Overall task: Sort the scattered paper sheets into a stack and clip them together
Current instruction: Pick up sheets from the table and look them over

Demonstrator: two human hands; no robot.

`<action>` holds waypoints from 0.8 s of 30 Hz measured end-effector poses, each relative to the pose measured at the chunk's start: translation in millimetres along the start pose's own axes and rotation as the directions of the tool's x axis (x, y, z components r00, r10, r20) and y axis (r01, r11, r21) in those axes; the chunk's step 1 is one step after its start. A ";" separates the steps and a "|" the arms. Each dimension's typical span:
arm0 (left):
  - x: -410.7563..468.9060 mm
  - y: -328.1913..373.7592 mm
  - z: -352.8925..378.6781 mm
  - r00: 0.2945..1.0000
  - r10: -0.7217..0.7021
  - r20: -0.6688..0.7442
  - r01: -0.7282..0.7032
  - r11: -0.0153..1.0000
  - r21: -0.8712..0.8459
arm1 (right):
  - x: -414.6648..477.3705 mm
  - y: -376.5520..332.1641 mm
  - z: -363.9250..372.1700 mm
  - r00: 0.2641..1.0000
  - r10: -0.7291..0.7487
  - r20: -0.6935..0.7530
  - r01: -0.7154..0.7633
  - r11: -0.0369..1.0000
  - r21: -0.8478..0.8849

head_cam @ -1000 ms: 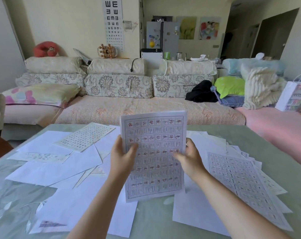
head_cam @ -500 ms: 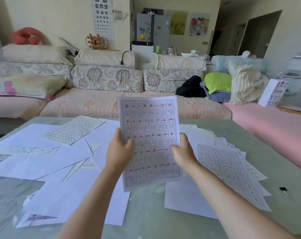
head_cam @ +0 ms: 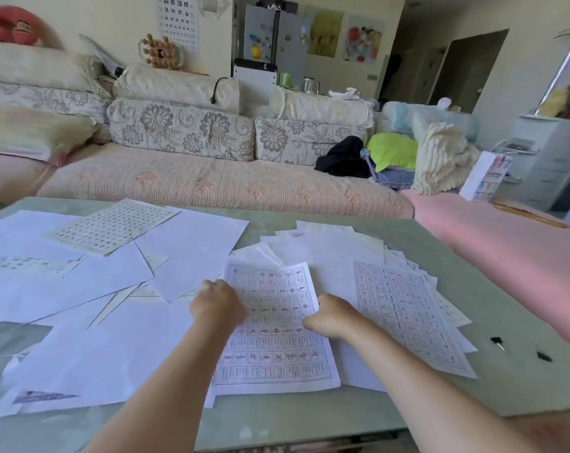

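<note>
A printed grid sheet lies low over the green table, just in front of me. My left hand grips its left edge and my right hand grips its right edge, fingers curled onto the paper. White and printed sheets are scattered around: a printed one at the far left, a fanned pile with a printed top sheet on the right, and blank sheets at the near left. Two small black binder clips lie on the table at the right.
A long floral sofa with cushions runs behind the table. Pillows, a black garment and a paper bag sit at its right end. The table's near edge is close to my body.
The printed sheet, held upright in both hands before, has come down almost flat onto the table. My view has turned right and down, bringing the black clips into sight.
</note>
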State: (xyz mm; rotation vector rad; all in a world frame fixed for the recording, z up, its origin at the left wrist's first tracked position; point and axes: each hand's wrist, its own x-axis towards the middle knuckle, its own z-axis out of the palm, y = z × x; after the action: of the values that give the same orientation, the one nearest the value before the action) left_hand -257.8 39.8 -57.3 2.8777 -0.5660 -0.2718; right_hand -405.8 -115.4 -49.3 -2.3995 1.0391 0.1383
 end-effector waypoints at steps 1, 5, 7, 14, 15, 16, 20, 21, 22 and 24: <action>0.8 0.0 -1.5 0.999 -0.004 -0.040 0.005 0.999 0.036 | -1.2 2.2 -4.6 1.000 -0.008 -0.026 0.007 0.999 -0.043; 6.0 14.5 -10.0 0.968 0.176 -0.179 -0.189 0.980 -0.059 | 2.4 25.9 -35.8 0.976 -0.018 -0.217 0.016 1.000 -0.012; 3.0 33.7 -12.1 0.940 0.256 -0.226 -0.305 0.927 -0.217 | 7.2 52.8 -48.9 0.954 -0.010 -0.298 0.025 0.999 0.046; -21.6 128.3 24.6 0.825 0.535 -0.183 -0.564 0.800 -0.205 | 17.9 150.9 -68.4 0.960 -0.004 -0.280 -0.035 0.991 -0.132; -24.4 143.9 33.0 0.825 0.552 -0.123 -0.565 0.807 -0.172 | 20.0 160.8 -68.5 0.969 0.021 -0.246 -0.056 0.989 -0.137; -27.8 159.0 40.7 0.831 0.555 -0.045 -0.556 0.820 -0.136 | 22.0 169.0 -67.9 0.978 0.049 -0.204 -0.078 0.987 -0.138; -45.2 212.3 65.5 0.847 0.517 0.128 -0.518 0.855 -0.024 | 27.3 183.3 -62.5 0.994 0.076 -0.082 -0.089 0.980 -0.180; -49.6 223.9 69.2 0.859 0.494 0.131 -0.490 0.869 -0.068 | 27.2 182.7 -62.9 0.995 0.057 -0.085 -0.073 0.976 -0.204; -52.7 234.2 71.5 0.879 0.456 0.140 -0.440 0.888 -0.132 | 27.7 182.0 -64.3 0.995 0.036 -0.095 -0.057 0.972 -0.229; -54.4 249.3 71.7 0.928 0.340 0.151 -0.293 0.918 -0.265 | 29.4 181.7 -67.8 0.993 0.008 -0.116 -0.037 0.968 -0.249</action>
State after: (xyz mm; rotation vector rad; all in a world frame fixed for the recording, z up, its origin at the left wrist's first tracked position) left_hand -411.1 -176.4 -62.6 2.4931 -0.9545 -0.5325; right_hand -520.6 -272.3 -75.5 -2.6504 1.1612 0.1499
